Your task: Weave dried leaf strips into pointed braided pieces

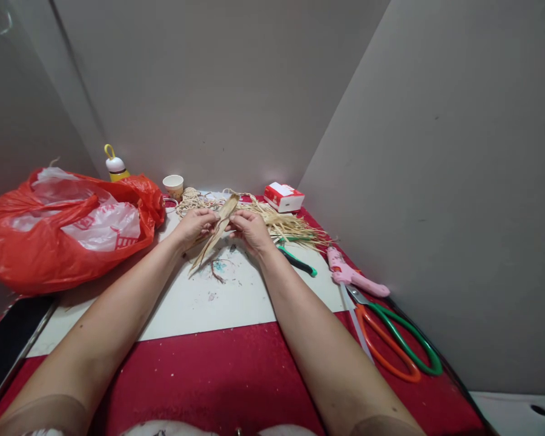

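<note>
A dry, straw-coloured strip of husk or leaf (214,241) is held slantwise above the white board (186,312). My left hand (196,225) pinches its left edge between thumb and fingers. From the other side my right hand (251,230) grips the strip near its upper middle, fingers closed. The lower end of the strip hangs free and narrows to a point. Just behind both hands lies a heap of pale dried strips (295,227), with twisted cord (193,198) at its left. Dark fibre scraps (217,275) are on the board below.
A red plastic bag (40,260) bulges at left, near a yellow bottle (115,166) and paper cup (173,186). A tissue pack (284,198) stands at the back. At right are green-handled pliers (300,261), a pink glue gun (354,275) and large scissors (390,336). Grey walls enclose the table.
</note>
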The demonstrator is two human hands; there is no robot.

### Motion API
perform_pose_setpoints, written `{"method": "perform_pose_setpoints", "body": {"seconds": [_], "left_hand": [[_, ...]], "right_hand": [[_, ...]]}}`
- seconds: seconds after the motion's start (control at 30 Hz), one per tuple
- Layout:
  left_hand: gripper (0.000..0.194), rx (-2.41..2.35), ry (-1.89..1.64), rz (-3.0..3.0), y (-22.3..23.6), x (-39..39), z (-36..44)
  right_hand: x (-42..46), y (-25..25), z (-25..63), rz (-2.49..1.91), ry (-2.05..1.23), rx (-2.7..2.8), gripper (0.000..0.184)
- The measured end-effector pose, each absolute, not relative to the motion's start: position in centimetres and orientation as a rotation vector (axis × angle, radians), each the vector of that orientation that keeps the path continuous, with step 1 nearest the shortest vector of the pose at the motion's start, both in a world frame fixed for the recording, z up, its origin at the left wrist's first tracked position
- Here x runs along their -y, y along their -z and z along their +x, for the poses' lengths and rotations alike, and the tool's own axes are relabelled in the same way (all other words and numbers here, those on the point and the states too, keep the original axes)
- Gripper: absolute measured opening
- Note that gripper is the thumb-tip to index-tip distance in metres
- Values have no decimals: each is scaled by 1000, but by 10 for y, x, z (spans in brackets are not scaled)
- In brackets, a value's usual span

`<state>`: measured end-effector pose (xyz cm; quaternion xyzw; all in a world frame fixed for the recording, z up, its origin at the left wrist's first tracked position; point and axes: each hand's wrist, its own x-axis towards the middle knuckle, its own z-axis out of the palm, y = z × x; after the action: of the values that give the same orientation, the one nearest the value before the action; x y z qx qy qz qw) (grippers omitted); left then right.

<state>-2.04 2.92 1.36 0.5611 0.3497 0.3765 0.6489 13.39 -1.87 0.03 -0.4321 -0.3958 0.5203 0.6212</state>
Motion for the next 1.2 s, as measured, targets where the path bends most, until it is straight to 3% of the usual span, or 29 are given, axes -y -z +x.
{"method": "perform_pose_setpoints", "body": {"seconds": [0.2, 0.43, 0.7, 1.0, 1.2], "left_hand": [[19, -796, -914, 1417, -15, -24, -18], [15, -805, -1015, 1556, -14, -16, -8], [12, -881, -1095, 1501, -17, -14, -7], [20, -853, -1003, 1401, -9, -22, -10], [28, -772, -1121, 1449, -9, -20, -7]], "right_hand": [[21, 0, 131, -997, -1222, 954, 27], [17, 1, 125, -1122, -993, 952, 27], [16, -1, 127, -1108, -1116, 871, 9], [19, -3, 135, -1000, -1236, 875, 19], [21, 0, 132, -1007, -1327, 986, 20]]}}
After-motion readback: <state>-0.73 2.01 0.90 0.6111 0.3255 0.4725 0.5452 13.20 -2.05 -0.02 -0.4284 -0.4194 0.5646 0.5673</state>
